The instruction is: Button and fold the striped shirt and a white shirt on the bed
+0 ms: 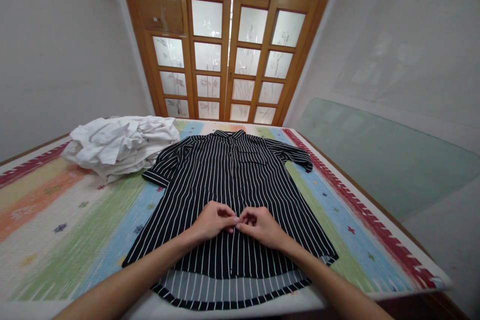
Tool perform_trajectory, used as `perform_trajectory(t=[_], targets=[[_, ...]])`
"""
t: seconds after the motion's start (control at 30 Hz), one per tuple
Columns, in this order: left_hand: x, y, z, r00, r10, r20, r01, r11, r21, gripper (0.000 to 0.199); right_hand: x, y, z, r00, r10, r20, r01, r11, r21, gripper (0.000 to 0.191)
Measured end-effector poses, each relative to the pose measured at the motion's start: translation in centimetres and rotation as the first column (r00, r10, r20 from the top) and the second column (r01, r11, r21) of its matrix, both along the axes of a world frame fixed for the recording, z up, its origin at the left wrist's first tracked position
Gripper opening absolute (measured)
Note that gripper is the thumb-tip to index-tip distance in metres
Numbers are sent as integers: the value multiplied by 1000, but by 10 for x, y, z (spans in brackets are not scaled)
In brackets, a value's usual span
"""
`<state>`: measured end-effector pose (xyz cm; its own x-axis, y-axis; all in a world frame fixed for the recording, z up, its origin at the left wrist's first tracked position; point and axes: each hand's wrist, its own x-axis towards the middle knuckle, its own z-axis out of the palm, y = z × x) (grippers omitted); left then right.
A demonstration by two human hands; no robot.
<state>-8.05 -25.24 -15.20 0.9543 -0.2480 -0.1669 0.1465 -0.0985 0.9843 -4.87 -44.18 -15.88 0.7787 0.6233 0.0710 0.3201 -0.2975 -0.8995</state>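
Observation:
A black shirt (210,175) with white stripes lies front side up, its collar away from me and its sleeves spread to both sides. Over the lower part of its front placket, my left hand (215,219) and my right hand (258,225) meet, fingertips touching. Both hands are closed in a pinch on the shirt front. Any button between the fingers is too small and covered to make out. Below them the hem curves toward the table's near edge, showing the paler inside of the back panel.
A heap of white cloth (120,145) sits at the left, close to the shirt's left-side sleeve. A colourful striped cover (108,230) spreads over the table. Walls stand on both sides, a greenish glass panel (375,155) leans at right, and wooden doors (227,50) are behind.

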Motion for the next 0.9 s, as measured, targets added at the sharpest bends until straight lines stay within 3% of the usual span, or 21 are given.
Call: perform_trajectory(t=[0.4, 0.7, 0.9], targets=[[-2, -3, -7, 999, 1, -39, -2, 1000, -7, 27, -1, 1, -1, 998, -53, 23, 54, 998, -44, 12], [-6, -6, -1, 1000, -8, -1, 8, 999, 36, 15, 1, -1, 1, 983, 15, -183, -20, 1000, -24, 12], [-7, -4, -4, 999, -19, 47, 16, 997, 73, 14, 2, 0, 2, 968, -13, -251, 3, 999, -39, 8]])
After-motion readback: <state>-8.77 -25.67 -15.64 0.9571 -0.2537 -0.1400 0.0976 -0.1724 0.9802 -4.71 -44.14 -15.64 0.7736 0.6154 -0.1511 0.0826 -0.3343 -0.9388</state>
